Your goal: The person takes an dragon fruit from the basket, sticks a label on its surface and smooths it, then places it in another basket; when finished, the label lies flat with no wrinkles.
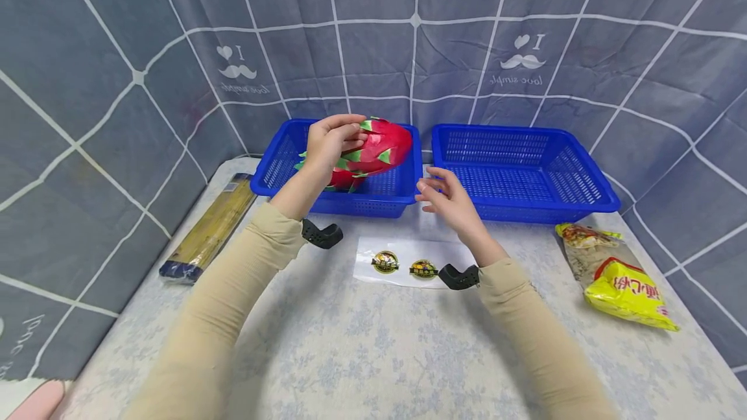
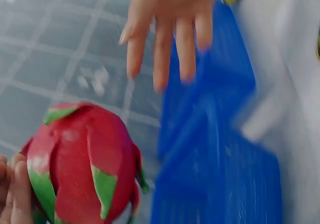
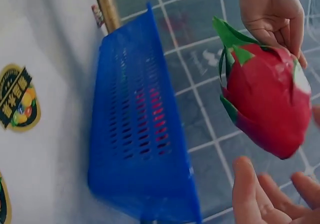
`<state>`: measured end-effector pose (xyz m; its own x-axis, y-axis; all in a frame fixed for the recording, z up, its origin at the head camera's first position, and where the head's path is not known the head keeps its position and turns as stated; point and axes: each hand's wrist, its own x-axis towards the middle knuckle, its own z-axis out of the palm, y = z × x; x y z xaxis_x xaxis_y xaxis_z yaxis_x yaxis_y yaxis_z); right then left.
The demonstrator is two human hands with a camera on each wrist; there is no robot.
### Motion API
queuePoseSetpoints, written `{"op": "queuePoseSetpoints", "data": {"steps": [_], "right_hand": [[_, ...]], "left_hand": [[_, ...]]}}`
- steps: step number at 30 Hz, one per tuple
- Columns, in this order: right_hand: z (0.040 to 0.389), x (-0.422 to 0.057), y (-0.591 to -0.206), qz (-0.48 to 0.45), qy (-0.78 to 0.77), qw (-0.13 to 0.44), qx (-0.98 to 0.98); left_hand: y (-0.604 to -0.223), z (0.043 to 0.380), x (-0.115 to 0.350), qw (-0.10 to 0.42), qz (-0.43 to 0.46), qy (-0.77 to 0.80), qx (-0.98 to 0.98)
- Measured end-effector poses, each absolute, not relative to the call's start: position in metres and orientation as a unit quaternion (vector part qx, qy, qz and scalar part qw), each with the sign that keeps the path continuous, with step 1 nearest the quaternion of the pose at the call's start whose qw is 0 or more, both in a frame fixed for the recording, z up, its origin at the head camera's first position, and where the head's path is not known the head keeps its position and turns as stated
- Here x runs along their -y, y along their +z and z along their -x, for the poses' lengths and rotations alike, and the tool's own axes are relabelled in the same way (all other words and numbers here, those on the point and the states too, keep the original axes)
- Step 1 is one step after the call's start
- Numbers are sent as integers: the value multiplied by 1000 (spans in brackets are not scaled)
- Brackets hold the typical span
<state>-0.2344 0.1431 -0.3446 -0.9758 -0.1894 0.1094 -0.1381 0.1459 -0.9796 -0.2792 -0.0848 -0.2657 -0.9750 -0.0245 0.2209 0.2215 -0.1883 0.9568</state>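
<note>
Above the left blue basket (image 1: pixel 373 207): one red dragon fruit (image 1: pixel 385 146).
Left hand (image 1: pixel 329 142): fingers are gripping this fruit.
Right hand (image 1: pixel 448 203): fingers are loosely apart, near the right blue basket (image 1: pixel 525 212).

Left fingers (image 1: pixel 348 129) curled, right fingers (image 1: pixel 446 177) loosely spread, forearms (image 1: pixel 248 284) outstretched

Lower dragon fruit (image 1: pixel 344 179) partly hidden behind upper dragon fruit (image 1: pixel 385 148), left hand (image 2: pixel 14 194) cut off by left wrist view's left edge, right hand (image 3: pixel 267 204) cut off by right wrist view's bottom edge; left basket (image 2: pixel 245 184) blurred in left wrist view, yellow packet's (image 1: pixel 629 290) fine print unreadable
</note>
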Motion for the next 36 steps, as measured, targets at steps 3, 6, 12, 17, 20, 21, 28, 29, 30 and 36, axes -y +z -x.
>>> {"op": "queuePoseSetpoints", "data": {"steps": [3,6,12,17,20,21,28,29,30,36], "right_hand": [[226,-145,-340,125,-665,18,-736],[214,-147,-340,151,-682,30,-715],[183,-151,-353,195,-702,41,-684],[155,-157,-378,210,-690,48,-691],[142,-162,-392,202,-692,75,-689],[139,-164,-397,200,-692,85,-688],[125,-171,-432,217,-708,148,-656],[125,-172,-435,218,-709,151,-654],[124,-172,-438,219,-708,153,-653],[122,-173,-447,225,-694,147,-668]], "left_hand": [[-263,257,83,65,98,-766,632],[-268,232,81,52,120,-769,626],[-295,184,75,28,159,-783,601],[-328,149,75,-2,174,-780,601],[-349,134,77,-23,181,-779,600],[-356,130,77,-29,182,-779,599],[-398,113,79,-41,204,-762,613],[-404,112,79,-39,207,-760,615],[-408,111,79,-38,209,-758,616],[-418,109,81,-31,227,-736,637]]}}
